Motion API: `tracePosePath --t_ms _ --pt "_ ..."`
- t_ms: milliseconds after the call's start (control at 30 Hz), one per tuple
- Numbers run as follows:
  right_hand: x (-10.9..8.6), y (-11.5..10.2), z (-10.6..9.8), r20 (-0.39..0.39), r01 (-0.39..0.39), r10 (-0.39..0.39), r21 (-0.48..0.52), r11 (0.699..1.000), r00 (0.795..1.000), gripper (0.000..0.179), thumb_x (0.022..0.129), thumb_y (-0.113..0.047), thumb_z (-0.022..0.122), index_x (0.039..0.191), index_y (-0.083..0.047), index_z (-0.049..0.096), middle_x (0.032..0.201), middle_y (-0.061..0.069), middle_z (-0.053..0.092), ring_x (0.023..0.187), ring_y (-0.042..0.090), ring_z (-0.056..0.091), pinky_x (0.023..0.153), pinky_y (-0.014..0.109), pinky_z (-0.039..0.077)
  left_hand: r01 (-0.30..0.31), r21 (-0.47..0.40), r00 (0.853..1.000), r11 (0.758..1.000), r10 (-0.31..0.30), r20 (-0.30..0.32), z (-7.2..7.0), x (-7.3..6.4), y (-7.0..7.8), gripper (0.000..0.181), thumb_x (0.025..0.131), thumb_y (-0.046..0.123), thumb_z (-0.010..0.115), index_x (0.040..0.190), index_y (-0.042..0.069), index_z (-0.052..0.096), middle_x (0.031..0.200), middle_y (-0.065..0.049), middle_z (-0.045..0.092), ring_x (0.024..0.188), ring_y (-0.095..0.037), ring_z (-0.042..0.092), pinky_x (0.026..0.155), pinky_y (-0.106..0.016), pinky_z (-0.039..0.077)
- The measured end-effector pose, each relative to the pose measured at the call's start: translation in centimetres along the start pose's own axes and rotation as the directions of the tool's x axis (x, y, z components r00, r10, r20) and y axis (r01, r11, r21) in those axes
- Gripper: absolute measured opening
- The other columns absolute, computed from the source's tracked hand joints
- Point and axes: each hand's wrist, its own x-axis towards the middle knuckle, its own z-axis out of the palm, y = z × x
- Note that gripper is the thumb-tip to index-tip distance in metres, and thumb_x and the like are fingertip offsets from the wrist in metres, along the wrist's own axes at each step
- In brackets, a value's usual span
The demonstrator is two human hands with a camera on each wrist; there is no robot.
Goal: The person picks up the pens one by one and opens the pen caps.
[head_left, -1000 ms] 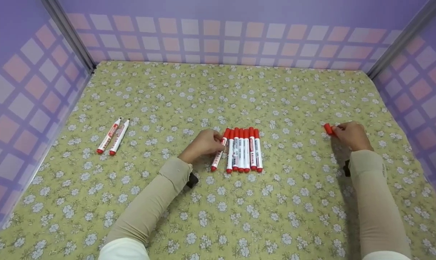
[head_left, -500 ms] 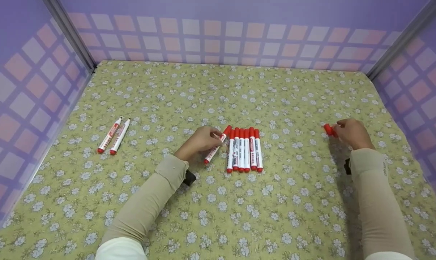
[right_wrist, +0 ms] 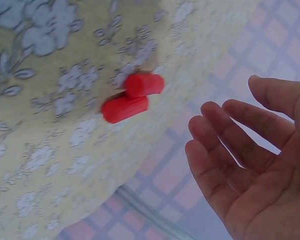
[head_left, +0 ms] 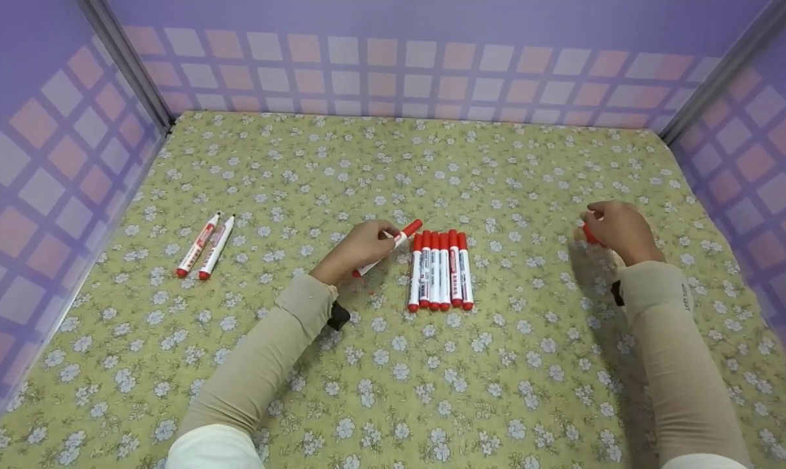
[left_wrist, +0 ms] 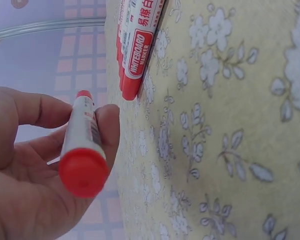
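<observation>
My left hand (head_left: 365, 243) pinches a capped whiteboard marker (left_wrist: 83, 131) between thumb and fingers, just left of the row. In the left wrist view its red end faces the camera, and it is held off the cloth. Several red-capped whiteboard markers (head_left: 440, 270) lie side by side in the middle. Over on the right, my right hand (head_left: 621, 228) is raised with loosely bent fingers and nothing in them. Two red marker caps (right_wrist: 125, 108) lie together on the cloth, apart from its fingertips in the right wrist view; the hand partly hides them from the head.
Two uncapped markers (head_left: 201, 242) lie on the left, dark tips pointing away. A flowered yellow-green cloth (head_left: 497, 391) covers the table. Purple checked panels (head_left: 393, 71) stand along the back and both sides, with metal posts (head_left: 129, 65) at the corners.
My left hand has drawn one marker leftward out of the row, tilted it and lifted it. The right hand has let go of the caps and risen slightly, away from me.
</observation>
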Motion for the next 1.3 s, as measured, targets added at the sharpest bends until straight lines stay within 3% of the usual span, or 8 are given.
tracePosePath --t_ms 100,300,433,600,800,933,1200,1300 --pt "-0.2 -1.0 0.3 -0.034 0.043 -0.043 -0.004 0.999 0.998 0.054 0.102 -0.035 0.045 0.14 0.003 0.046 0.122 0.031 0.058 0.077 0.038 0.063 0.07 0.05 0.049 -0.058 0.031 0.998 0.998 0.058 -0.001 -0.1 0.1 0.2 0.036 0.098 0.016 0.043 0.131 0.008 0.055 0.114 -0.017 0.062 0.068 -0.014 0.046 0.058 -0.027 0.039" --pt "-0.4 -3.2 0.7 -0.058 0.111 -0.112 -0.014 0.994 0.992 0.048 0.101 -0.029 0.048 0.136 0.004 0.05 0.124 0.031 0.057 0.103 0.045 0.059 0.081 0.056 0.048 -0.156 0.088 0.988 0.984 0.157 -0.007 -0.2 0.0 0.7 0.036 0.1 0.017 0.042 0.131 0.008 0.056 0.117 -0.013 0.06 0.072 -0.016 0.046 0.06 -0.027 0.039" --pt "-0.6 -4.7 0.8 -0.037 0.144 -0.144 -0.012 0.99 0.989 0.045 0.101 -0.026 0.049 0.135 0.004 0.052 0.125 0.031 0.056 0.104 0.044 0.06 0.082 0.056 0.048 -0.222 0.142 0.974 0.965 0.226 -0.01 -0.1 -0.2 1.0 0.035 0.1 0.019 0.042 0.131 0.011 0.058 0.114 -0.007 0.059 0.078 -0.016 0.047 0.064 -0.029 0.04" --pt "-0.7 -6.7 1.1 -0.031 0.206 -0.207 -0.041 0.978 0.978 0.043 0.1 -0.025 0.051 0.134 0.003 0.054 0.126 0.029 0.057 0.11 0.042 0.057 0.085 0.056 0.048 -0.311 0.215 0.945 0.926 0.325 -0.032 0.1 -0.7 1.5 0.033 0.099 0.02 0.045 0.126 0.011 0.062 0.109 -0.005 0.059 0.078 -0.016 0.048 0.066 -0.03 0.041" --pt "-1.1 -9.0 2.0 -0.008 0.31 -0.312 -0.088 0.946 0.95 0.042 0.1 -0.024 0.053 0.133 0.002 0.054 0.128 0.027 0.056 0.111 0.042 0.058 0.089 0.055 0.048 -0.373 0.364 0.909 0.853 0.415 -0.04 0.4 -1.3 2.1 0.03 0.099 0.028 0.052 0.12 0.01 0.066 0.112 -0.006 0.062 0.096 -0.016 0.059 0.082 -0.033 0.051" --pt "-1.4 -10.5 2.6 -0.006 0.412 -0.416 -0.116 0.904 0.909 0.041 0.098 -0.021 0.056 0.133 0.0 0.055 0.128 0.025 0.058 0.108 0.039 0.062 0.088 0.052 0.05 -0.408 0.44 0.884 0.8 0.466 -0.028 0.6 -1.5 2.4 0.031 0.1 0.029 0.052 0.119 0.009 0.066 0.111 -0.006 0.062 0.099 -0.018 0.06 0.084 -0.034 0.051" --pt "-2.8 -13.3 3.3 0.011 0.629 -0.636 -0.167 0.759 0.771 0.04 0.097 -0.022 0.057 0.131 0.0 0.058 0.123 0.022 0.062 0.107 0.034 0.064 0.087 0.047 0.053 -0.529 0.532 0.776 0.661 0.631 -0.011 0.8 -1.8 2.8 0.026 0.098 0.024 0.056 0.111 0.007 0.07 0.099 -0.007 0.061 0.085 -0.016 0.059 0.073 -0.028 0.051" --pt "-3.2 -14.4 3.5 0.029 0.658 -0.663 -0.166 0.735 0.748 0.04 0.097 -0.023 0.058 0.131 -0.001 0.058 0.123 0.021 0.062 0.107 0.033 0.064 0.087 0.045 0.053 -0.536 0.561 0.76 0.631 0.65 -0.004 0.8 -1.8 3.0 0.025 0.098 0.025 0.057 0.111 0.007 0.07 0.097 -0.006 0.06 0.084 -0.015 0.058 0.072 -0.027 0.05"
